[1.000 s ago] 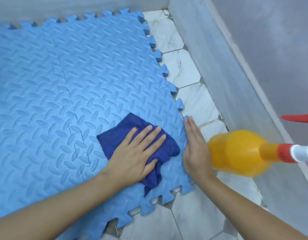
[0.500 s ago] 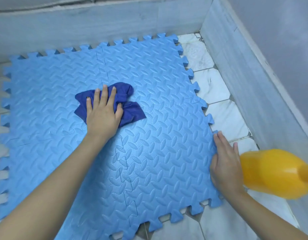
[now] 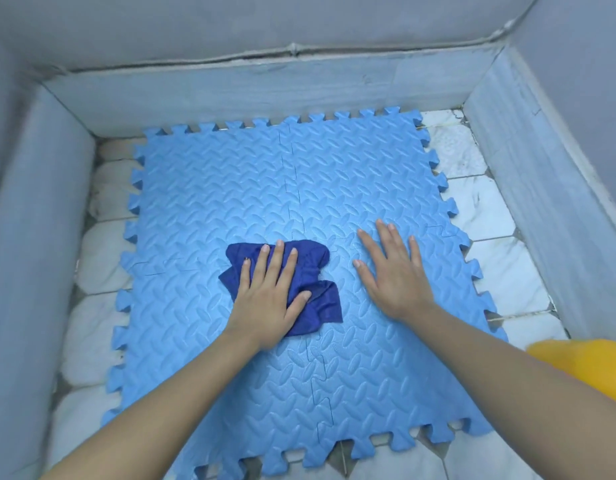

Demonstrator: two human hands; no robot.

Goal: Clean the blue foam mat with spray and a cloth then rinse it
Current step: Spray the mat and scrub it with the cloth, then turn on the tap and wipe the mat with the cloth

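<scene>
The blue foam mat, made of interlocking tiles with a ribbed pattern, lies flat on a tiled floor. A dark blue cloth lies crumpled near the mat's middle. My left hand presses flat on the cloth with straight, spread fingers. My right hand rests flat on the bare mat just right of the cloth, fingers spread. The orange spray bottle shows only as a blurred body at the right edge, behind my right forearm.
White marble floor tiles show around the mat. Low grey stone walls enclose the floor on the left, far side and right. The mat's far edge lies against the far wall.
My left hand slid the cloth from the mat's right edge to the left and back to the middle. My right hand left the mat's right edge and now lies flat further in on the mat.
</scene>
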